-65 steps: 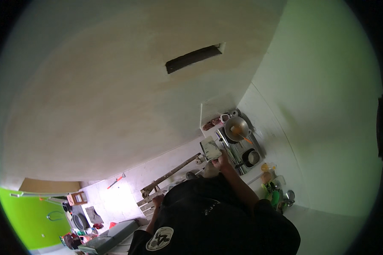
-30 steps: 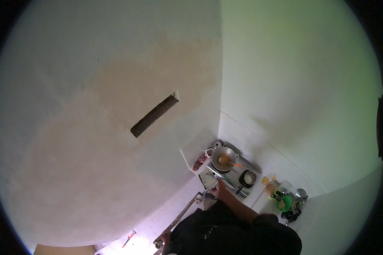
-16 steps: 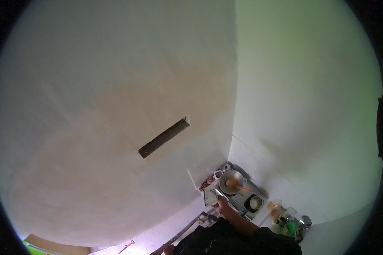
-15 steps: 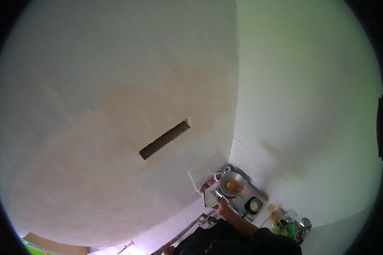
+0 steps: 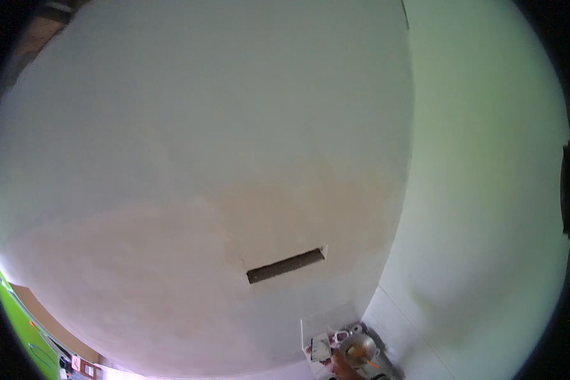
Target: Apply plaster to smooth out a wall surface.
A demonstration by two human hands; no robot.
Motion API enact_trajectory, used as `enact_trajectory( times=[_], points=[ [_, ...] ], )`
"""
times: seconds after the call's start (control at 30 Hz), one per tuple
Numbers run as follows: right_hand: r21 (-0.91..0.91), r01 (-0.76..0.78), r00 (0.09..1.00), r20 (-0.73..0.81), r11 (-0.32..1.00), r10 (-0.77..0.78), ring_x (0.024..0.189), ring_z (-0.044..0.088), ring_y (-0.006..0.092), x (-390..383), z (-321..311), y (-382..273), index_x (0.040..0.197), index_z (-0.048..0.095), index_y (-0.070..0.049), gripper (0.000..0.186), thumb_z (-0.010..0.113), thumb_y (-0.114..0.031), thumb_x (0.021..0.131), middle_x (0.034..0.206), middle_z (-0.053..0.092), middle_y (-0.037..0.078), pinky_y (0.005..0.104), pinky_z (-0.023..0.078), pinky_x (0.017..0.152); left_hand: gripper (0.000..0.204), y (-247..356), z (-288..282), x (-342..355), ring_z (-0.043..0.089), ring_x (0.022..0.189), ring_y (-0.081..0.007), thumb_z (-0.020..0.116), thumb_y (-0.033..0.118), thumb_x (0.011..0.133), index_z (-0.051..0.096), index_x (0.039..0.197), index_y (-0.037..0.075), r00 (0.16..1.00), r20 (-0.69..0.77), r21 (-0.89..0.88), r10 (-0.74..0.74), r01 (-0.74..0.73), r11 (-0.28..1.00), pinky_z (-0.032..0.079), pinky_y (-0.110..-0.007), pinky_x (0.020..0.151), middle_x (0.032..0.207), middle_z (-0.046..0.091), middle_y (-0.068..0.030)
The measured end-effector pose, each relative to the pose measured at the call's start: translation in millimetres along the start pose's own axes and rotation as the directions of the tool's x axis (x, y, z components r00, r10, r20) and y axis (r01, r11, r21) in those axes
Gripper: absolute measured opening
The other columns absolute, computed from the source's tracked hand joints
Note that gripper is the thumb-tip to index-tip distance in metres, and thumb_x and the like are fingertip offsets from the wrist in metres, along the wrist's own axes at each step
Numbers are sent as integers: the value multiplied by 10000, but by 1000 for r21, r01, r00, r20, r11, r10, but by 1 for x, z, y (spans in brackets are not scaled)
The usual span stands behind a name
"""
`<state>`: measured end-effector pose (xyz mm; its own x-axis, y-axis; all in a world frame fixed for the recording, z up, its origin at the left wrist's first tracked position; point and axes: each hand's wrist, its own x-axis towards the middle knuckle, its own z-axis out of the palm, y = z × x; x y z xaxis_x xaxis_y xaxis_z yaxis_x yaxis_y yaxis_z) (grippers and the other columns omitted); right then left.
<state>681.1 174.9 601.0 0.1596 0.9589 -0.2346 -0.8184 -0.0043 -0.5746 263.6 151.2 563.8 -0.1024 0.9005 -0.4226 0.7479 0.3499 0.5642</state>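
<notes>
My right hand (image 5: 339, 367) shows only at the bottom edge, small and far off. It grips the lower corner of a flat pale board (image 5: 321, 347). Just right of the hand, a round metal pan (image 5: 358, 346) with orange food and an orange-handled utensil (image 5: 370, 363) sits on a stove. My left hand is out of the picture.
A cream, stained wall (image 5: 202, 190) fills most of the view, with a dark slot-shaped opening (image 5: 286, 265) in it. A pale green wall (image 5: 487, 190) meets it at the right. A white shelf (image 5: 316, 326) with small containers stands behind the pan. Green surfaces show at the lower left rim.
The view has tilted further up, so the stove, pan and my arm have slid to the bottom edge. My body and left hand have dropped out of sight.
</notes>
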Motion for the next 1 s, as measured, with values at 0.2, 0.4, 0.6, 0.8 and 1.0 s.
enact_trajectory(
  times=[0.2,0.4,0.6,0.8,1.0],
  points=[
    [29,-139,983,-120,990,141,968,693,277,5,22,-31,1193,652,-62,296,581,-246,972,1144,705,106,452,577,840,373,-7,9,-10,669,736,-220,621,342,1005,708,1000,-21,999,-21,-46,-28,27,999,542,-379,696,841,724,-126],
    [-17,-231,968,-105,973,228,979,693,280,23,37,-25,1209,645,-56,310,566,-250,980,1154,702,109,455,579,853,394,-51,21,-46,666,739,-219,616,363,1010,718,1003,-18,986,-76,-99,-151,143,985,541,-389,705,844,726,-125],
    [-65,-284,958,-62,957,280,989,694,283,32,58,-6,1225,637,-51,324,551,-254,988,1164,699,111,458,580,865,415,-104,39,-104,663,743,-218,611,384,1015,727,1007,-14,947,-93,-111,-307,297,948,540,-398,714,846,727,-125],
    [-77,-353,936,-19,932,353,1006,697,284,34,101,24,1250,626,-36,352,520,-260,1001,1168,697,115,457,584,883,436,-146,61,-155,659,746,-217,606,405,1019,736,1010,-11,868,-179,-190,-462,430,882,538,-407,723,849,728,-124],
    [-106,-423,906,-33,900,423,1045,700,277,13,136,45,1268,613,-6,387,465,-259,1016,1174,692,133,465,591,894,293,-98,-33,-118,632,785,-144,683,297,962,679,917,7,763,-588,-754,-268,-398,522,534,-314,730,830,688,-80]
  ],
)
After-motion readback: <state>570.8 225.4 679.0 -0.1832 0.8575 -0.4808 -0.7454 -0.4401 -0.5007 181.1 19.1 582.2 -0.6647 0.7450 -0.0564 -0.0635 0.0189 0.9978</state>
